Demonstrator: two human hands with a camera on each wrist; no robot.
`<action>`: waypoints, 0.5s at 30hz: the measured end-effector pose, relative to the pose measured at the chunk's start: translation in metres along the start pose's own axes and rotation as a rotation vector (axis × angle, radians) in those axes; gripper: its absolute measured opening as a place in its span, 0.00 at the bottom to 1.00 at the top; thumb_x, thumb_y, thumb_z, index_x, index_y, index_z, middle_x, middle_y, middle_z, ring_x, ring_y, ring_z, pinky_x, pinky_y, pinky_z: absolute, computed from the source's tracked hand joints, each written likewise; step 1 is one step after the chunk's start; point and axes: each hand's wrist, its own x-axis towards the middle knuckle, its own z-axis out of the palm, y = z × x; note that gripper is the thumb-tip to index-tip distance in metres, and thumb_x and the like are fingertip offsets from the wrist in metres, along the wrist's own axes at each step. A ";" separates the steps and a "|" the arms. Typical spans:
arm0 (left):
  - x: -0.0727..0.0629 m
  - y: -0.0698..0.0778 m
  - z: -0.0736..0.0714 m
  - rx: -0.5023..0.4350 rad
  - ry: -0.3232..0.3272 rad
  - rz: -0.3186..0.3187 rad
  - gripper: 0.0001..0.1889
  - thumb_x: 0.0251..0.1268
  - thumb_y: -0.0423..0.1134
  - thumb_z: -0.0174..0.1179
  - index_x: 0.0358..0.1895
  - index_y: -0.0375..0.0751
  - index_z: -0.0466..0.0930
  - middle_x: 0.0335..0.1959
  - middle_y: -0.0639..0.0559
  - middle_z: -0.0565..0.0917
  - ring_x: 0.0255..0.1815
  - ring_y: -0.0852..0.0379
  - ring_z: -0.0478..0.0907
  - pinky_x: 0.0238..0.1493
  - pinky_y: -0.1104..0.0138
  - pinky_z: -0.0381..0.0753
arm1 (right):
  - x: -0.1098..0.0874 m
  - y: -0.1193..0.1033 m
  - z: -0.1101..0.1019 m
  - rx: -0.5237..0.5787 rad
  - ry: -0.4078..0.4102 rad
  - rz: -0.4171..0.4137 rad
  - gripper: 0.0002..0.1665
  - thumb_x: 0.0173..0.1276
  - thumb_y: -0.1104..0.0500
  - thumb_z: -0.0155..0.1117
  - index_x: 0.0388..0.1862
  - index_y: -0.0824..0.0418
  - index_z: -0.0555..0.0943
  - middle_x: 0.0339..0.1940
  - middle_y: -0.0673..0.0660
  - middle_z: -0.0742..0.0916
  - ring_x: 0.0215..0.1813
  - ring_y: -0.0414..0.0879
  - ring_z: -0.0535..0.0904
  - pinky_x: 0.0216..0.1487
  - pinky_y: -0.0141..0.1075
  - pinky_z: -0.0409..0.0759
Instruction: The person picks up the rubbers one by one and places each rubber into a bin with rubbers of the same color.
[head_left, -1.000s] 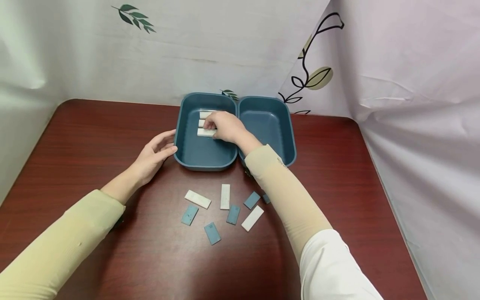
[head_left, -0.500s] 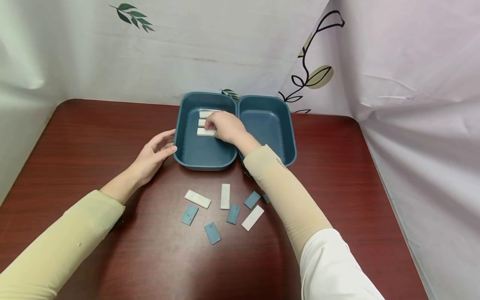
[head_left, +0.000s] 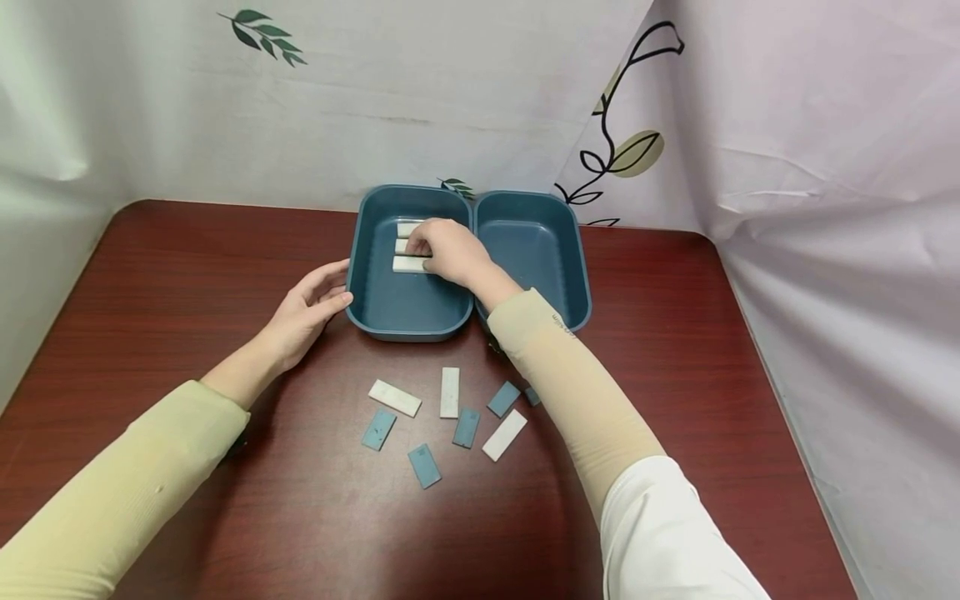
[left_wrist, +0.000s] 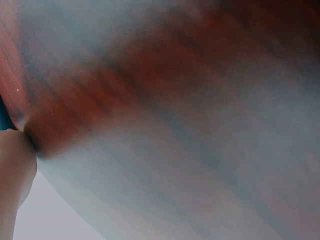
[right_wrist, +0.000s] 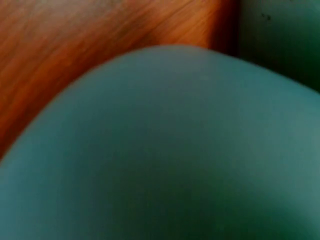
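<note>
In the head view my right hand (head_left: 453, 254) reaches into the left tray of a dark blue two-part box (head_left: 408, 317), its fingers curled down. Thumb and fingers pinch the nearest white rectangular tile (head_left: 407, 264), whose right end they hide. Two more white tiles lie behind it in a row, a middle one (head_left: 401, 247) and a far one (head_left: 406, 229). My left hand (head_left: 303, 312) rests against the box's left outer wall, thumb near the front corner, fingers loosely extended. The left wrist view catches only part of the hand (left_wrist: 15, 170). Blurred box wall (right_wrist: 160, 140) fills the right wrist view.
In front of the box, white tiles (head_left: 395, 398) and blue-grey tiles (head_left: 424, 466) lie scattered on the brown table (head_left: 300, 500). My right forearm partly covers one blue-grey tile (head_left: 532, 397). The right tray (head_left: 532, 258) adjoins the left one. A white curtain (head_left: 450, 100) hangs behind.
Almost nothing differs. My right fingers have shifted very slightly over the nearest white tile, and the whole view has drifted a few pixels. My left hand stays against the box.
</note>
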 end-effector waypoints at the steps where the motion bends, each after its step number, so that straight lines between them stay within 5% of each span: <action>1: 0.000 0.000 0.000 0.000 0.000 -0.001 0.29 0.84 0.31 0.54 0.82 0.42 0.63 0.68 0.60 0.75 0.63 0.67 0.78 0.63 0.80 0.77 | 0.000 0.001 -0.001 0.021 0.004 -0.005 0.16 0.76 0.67 0.67 0.58 0.57 0.88 0.56 0.56 0.89 0.58 0.48 0.84 0.62 0.38 0.83; 15: -0.001 0.002 0.001 0.009 -0.001 -0.001 0.28 0.84 0.32 0.55 0.82 0.44 0.64 0.68 0.61 0.75 0.64 0.66 0.77 0.63 0.80 0.77 | -0.016 -0.002 -0.020 0.211 0.060 -0.056 0.15 0.76 0.68 0.67 0.60 0.63 0.87 0.56 0.58 0.87 0.58 0.49 0.83 0.62 0.37 0.82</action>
